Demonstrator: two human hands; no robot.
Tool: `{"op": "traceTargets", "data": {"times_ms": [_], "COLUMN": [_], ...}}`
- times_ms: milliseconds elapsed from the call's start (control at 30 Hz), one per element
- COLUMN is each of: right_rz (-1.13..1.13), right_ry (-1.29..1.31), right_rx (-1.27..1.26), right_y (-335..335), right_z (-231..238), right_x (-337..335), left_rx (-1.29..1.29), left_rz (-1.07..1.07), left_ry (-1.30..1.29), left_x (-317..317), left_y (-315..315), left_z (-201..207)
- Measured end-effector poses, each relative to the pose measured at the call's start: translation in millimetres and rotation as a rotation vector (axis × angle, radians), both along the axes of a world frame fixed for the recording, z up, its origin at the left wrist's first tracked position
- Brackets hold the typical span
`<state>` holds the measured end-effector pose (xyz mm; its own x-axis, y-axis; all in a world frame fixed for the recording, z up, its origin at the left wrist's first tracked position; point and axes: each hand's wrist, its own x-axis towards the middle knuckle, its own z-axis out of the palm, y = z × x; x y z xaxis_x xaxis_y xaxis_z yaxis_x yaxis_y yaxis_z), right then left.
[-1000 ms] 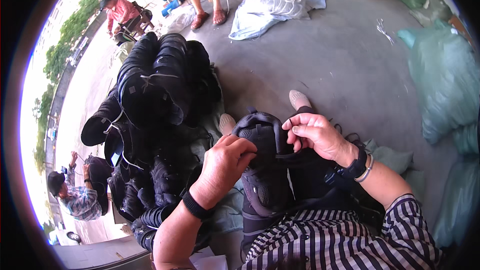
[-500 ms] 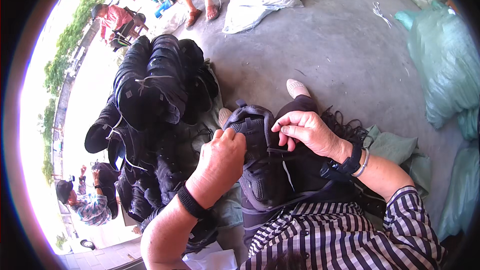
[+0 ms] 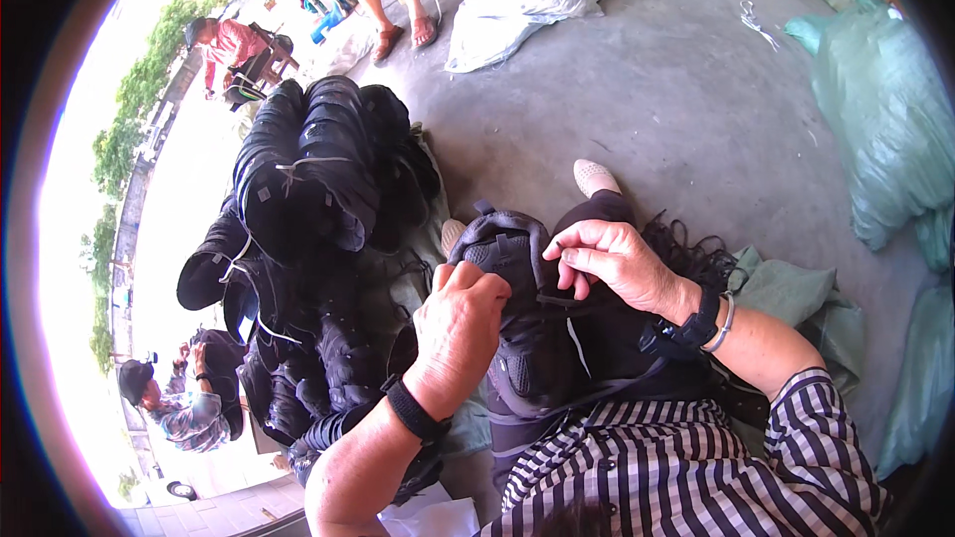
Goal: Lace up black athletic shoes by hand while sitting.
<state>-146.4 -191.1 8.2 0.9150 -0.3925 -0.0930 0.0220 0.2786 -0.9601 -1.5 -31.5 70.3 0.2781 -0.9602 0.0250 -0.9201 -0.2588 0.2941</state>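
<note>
A black shoe upper (image 3: pixel 537 363) with mesh panels and a padded collar lies across my lap, its collar pointing away from me. Over its left side is my left hand (image 3: pixel 460 328), fingers curled closed near the lacing edge; what they pinch is hidden. On the right of the collar my right hand (image 3: pixel 619 264) is closed in a pinch, thumb against forefinger, with a dark bit of shoelace (image 3: pixel 559 251) showing between them. A bunch of black shoelaces (image 3: pixel 686 244) lies over my right thigh, beyond the right wrist.
Bundles of nested black shoe uppers (image 3: pixel 333 164), tied with pale string, are piled at my left. Green sacks (image 3: pixel 880 129) stand at the right, and a white sack (image 3: pixel 522 0) lies on the floor ahead. Other people sit at the far left and far side.
My left hand has shifted slightly right across the shoe upper, still closed. The right hand stays almost in place in its pinch. The whole view has tilted a little.
</note>
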Motion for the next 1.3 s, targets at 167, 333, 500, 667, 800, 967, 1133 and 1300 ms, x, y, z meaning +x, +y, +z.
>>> {"op": "traceTargets", "data": {"times_ms": [167, 333, 500, 667, 800, 967, 1133, 1300], "right_rz": [0.026, -0.021, -0.026, -0.046, -0.072, -0.034, 0.006, -0.033], "right_ry": [0.002, 0.012, 0.031, -0.003, -0.048, 0.028, -0.007, -0.047], "right_rx": [-0.037, 0.018, 0.081, 0.156, 0.229, 0.2, -0.025, -0.459], "right_y": [-3.1, 1.2, 3.1, 2.3, -4.3, -9.4, -9.5, 7.9], "right_z": [0.7, 8.9, -2.4, -7.6, -12.3, 0.3, 9.6, 9.2], "right_x": [2.0, 0.8, -2.2, -1.5, 0.2, 7.7, 18.3, 28.5], "left_rx": [-0.141, -0.113, 0.015, 0.049, -0.103, -0.118, -0.042, -0.152], "left_rz": [0.099, -0.036, -0.322, -0.4, -0.301, -0.233, -0.346, -0.287], "left_ry": [-0.009, -0.268, -0.713, -0.768, -0.462, -0.067, -0.188, -0.159], "left_x": [-8.3, -13.6, -24.8, -20.4, 2.8, 4.8, 6.4, -0.5], "left_y": [-10.1, -8.4, -15.5, -23.8, -24.3, -14.5, -12.8, -4.9], "left_z": [-8.4, -10.5, -14.4, -30.0, -19.7, -17.3, -21.0, -24.5]}}
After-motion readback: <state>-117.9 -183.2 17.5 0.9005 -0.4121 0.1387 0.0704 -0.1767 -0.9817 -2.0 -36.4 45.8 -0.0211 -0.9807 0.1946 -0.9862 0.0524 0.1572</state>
